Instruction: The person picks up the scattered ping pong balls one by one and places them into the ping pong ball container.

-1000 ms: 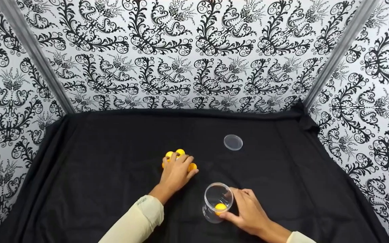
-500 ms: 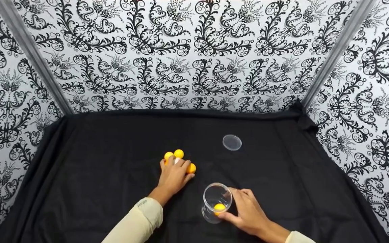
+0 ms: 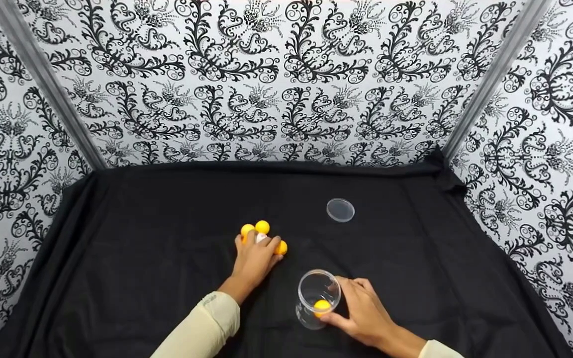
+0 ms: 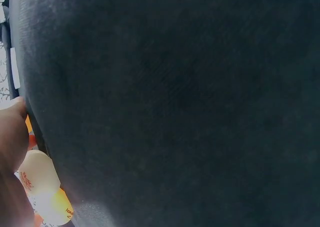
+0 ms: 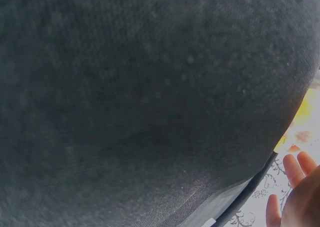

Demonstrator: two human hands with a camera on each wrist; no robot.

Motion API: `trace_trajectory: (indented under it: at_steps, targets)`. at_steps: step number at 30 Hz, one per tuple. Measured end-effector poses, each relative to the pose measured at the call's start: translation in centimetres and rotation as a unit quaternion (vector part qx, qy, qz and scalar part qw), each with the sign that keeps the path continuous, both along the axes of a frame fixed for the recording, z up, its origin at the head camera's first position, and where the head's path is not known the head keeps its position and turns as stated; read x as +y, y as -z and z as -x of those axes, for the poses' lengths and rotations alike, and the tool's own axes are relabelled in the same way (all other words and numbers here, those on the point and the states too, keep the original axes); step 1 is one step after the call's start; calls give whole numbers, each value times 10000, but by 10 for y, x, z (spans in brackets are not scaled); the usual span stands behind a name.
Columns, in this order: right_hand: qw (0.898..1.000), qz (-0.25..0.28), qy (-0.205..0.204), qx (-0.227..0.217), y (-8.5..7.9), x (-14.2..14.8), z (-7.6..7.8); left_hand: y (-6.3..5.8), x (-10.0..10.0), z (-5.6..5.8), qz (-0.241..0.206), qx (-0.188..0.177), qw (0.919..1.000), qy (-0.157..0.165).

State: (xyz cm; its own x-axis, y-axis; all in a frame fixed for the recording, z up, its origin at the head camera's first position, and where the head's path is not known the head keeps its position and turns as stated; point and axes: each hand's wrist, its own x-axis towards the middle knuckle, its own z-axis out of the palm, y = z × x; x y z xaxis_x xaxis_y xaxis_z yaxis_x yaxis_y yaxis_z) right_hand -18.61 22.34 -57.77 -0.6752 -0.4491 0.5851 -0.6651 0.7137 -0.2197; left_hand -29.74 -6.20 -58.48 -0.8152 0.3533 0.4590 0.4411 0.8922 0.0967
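Note:
My left hand point(image 3: 254, 261) reaches over a cluster of ping-pong balls, fingers spread and bent. Its thumb and index finger close on an orange ping-pong ball point(image 3: 281, 247) at the cluster's right side. A white ping-pong ball point(image 3: 261, 238) shows between the fingers, and yellow balls point(image 3: 262, 227) sit just beyond them. In the left wrist view, a printed white ball point(image 4: 39, 173) lies beside the fingers. With thumb in front and fingers behind, my right hand point(image 3: 366, 312) grips a clear plastic jar point(image 3: 303, 309), upright and uncovered. One orange ball point(image 3: 322, 307) rests inside it.
A clear round lid point(image 3: 340, 210) lies flat on the black cloth point(image 3: 167, 298), behind and right of the balls. Patterned black-and-white walls point(image 3: 286, 89) rise around the table's back and sides.
The left thumb has drawn inward against the orange ball at the right of the cluster, and the hand has shifted slightly. The right hand and jar stay practically still.

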Motion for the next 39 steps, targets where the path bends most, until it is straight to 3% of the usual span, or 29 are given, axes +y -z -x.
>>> trace_trajectory:
  at_steps: [14,23,39]
  targets:
    - [10000,-14,-34,27,1,0,0,-12,4,-3,-8,-318,9995,-1]
    - [9999,8,-85,57,0,-1,0,-25,8,-14,-169,186,9995,200]
    - [9998,-136,43,-111,-3,0,-1,-68,16,-49,-552,742,9927,771]
